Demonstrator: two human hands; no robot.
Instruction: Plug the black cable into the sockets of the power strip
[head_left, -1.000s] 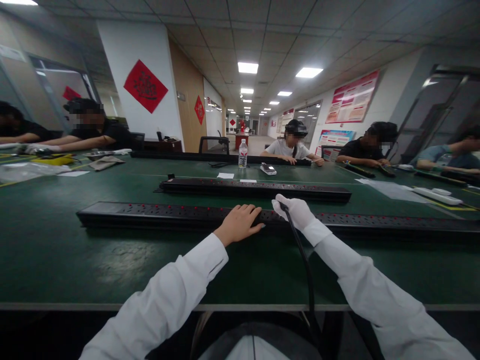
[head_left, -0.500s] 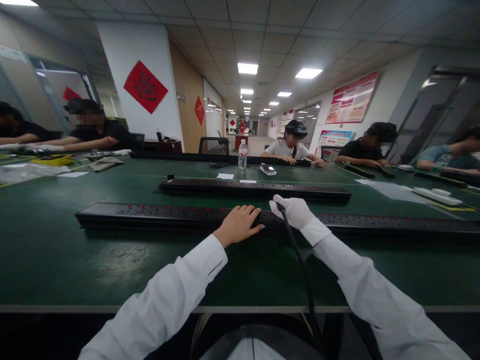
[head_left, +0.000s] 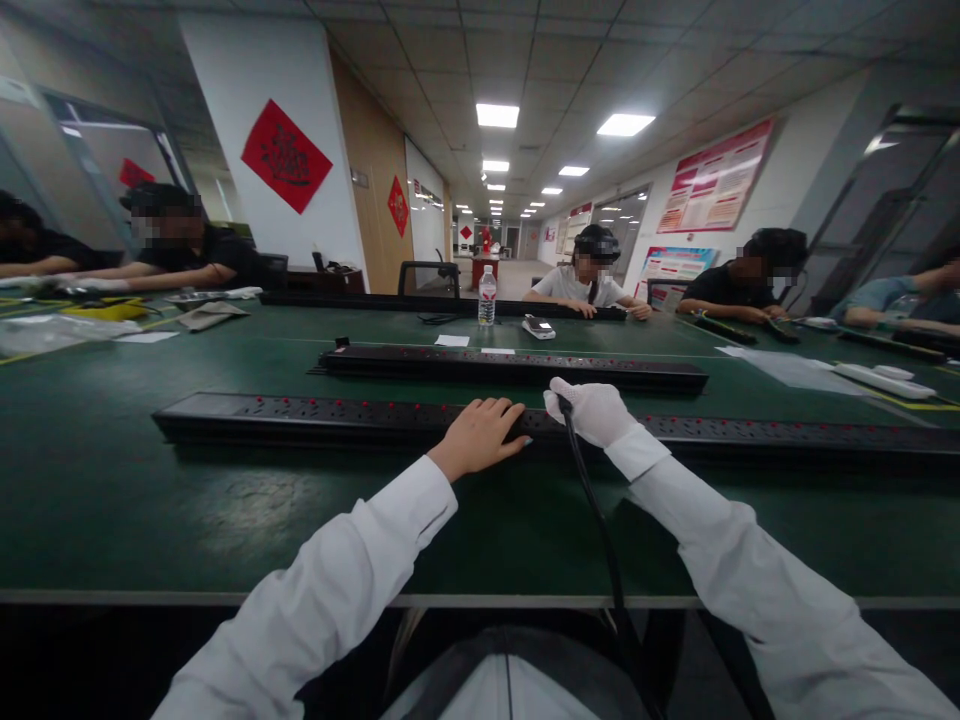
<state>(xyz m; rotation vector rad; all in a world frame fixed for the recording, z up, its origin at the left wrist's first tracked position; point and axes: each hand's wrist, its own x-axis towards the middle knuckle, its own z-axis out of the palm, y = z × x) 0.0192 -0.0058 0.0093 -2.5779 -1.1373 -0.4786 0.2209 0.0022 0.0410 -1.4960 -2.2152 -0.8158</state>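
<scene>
A long black power strip (head_left: pixel 300 415) with red switches lies across the green table (head_left: pixel 150 500) in front of me. My bare left hand (head_left: pixel 480 436) rests flat on top of it, fingers stretched out. Just to its right my white-gloved right hand (head_left: pixel 592 412) is closed on a black plug, held on the strip. The plug's black cable (head_left: pixel 600 540) runs back down toward my body and off the table's near edge.
A second black power strip (head_left: pixel 510 366) lies parallel farther back, a third (head_left: pixel 442 310) beyond it. A water bottle (head_left: pixel 487 297), a small device (head_left: pixel 538 327) and paper slips stand mid-table. Several seated people work at the far and side edges.
The view has tilted slightly, so everything sits a little higher in the picture. Both hands stay on the near strip in the same places.
</scene>
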